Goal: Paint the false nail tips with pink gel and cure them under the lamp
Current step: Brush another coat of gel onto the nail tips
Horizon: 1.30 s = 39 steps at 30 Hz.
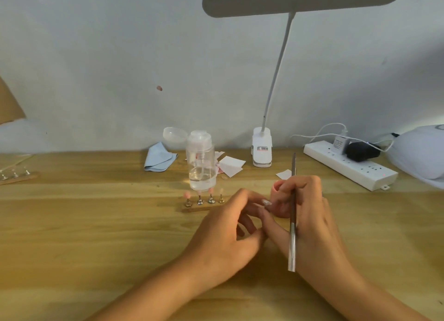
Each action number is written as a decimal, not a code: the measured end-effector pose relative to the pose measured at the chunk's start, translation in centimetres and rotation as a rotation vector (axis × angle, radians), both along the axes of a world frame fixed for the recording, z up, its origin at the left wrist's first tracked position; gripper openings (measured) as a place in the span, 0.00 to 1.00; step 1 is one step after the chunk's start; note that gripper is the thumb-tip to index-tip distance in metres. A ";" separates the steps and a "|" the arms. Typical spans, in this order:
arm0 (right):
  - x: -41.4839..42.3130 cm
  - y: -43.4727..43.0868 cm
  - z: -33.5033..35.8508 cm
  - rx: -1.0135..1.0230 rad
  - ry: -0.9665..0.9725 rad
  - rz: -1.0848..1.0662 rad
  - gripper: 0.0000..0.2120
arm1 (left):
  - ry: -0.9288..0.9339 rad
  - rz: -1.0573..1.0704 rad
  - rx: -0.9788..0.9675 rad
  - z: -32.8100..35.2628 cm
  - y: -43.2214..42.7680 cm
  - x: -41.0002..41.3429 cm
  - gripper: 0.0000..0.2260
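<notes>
My left hand [228, 227] has its fingers curled and pinches a clear false nail tip [266, 202] close in front of my right hand. My right hand [310, 215] grips a small pink gel pot [278, 193] and also holds a long brush [293, 215] that lies across its fingers, metal end toward me. Most of the pot is hidden by the fingers. Left of the hands, a wooden holder strip [204, 209] carries several small metal stands; some bear pink tips, one a pale tip. The white curing lamp [422, 152] sits at the far right of the wooden table [96, 236].
A clear pump bottle [201, 164] stands just behind the holder strip. Behind it lie a blue cloth [158, 158], a plastic lid and paper squares [231, 165]. A clip-on desk lamp [262, 150] arches overhead. A power strip [348, 164] lies at back right, and a second stand strip [16, 177] at far left.
</notes>
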State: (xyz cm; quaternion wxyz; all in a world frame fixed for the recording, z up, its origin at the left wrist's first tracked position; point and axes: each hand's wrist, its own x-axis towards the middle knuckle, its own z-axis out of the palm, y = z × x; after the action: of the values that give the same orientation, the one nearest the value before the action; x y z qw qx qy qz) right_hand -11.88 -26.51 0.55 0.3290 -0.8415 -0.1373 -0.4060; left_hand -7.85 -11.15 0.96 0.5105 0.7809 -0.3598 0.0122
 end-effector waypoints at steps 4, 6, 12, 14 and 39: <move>0.4 -0.2 -0.5 0.101 0.073 0.063 0.21 | 0.013 0.034 -0.007 0.0 0.3 0.4 0.09; 0.5 -0.3 -0.4 0.135 0.101 0.086 0.20 | 0.008 0.048 0.006 0.1 0.5 0.6 0.07; -0.2 0.6 0.3 0.034 -0.009 0.012 0.12 | 0.031 0.114 -0.025 0.1 1.3 1.6 0.02; -0.2 0.3 1.0 0.177 -0.046 -0.006 0.09 | 0.042 0.162 -0.033 0.0 1.6 1.9 0.02; 1.0 -3.1 0.5 0.593 0.241 -0.210 0.07 | 0.098 0.139 0.078 -1.1 1.9 2.5 0.06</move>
State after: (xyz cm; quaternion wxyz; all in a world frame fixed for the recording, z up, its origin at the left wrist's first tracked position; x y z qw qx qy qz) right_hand -10.88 -29.57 1.00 0.5297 -0.7606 0.1142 -0.3577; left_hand -5.33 -9.20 -0.17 0.4948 0.8229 -0.2792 -0.0046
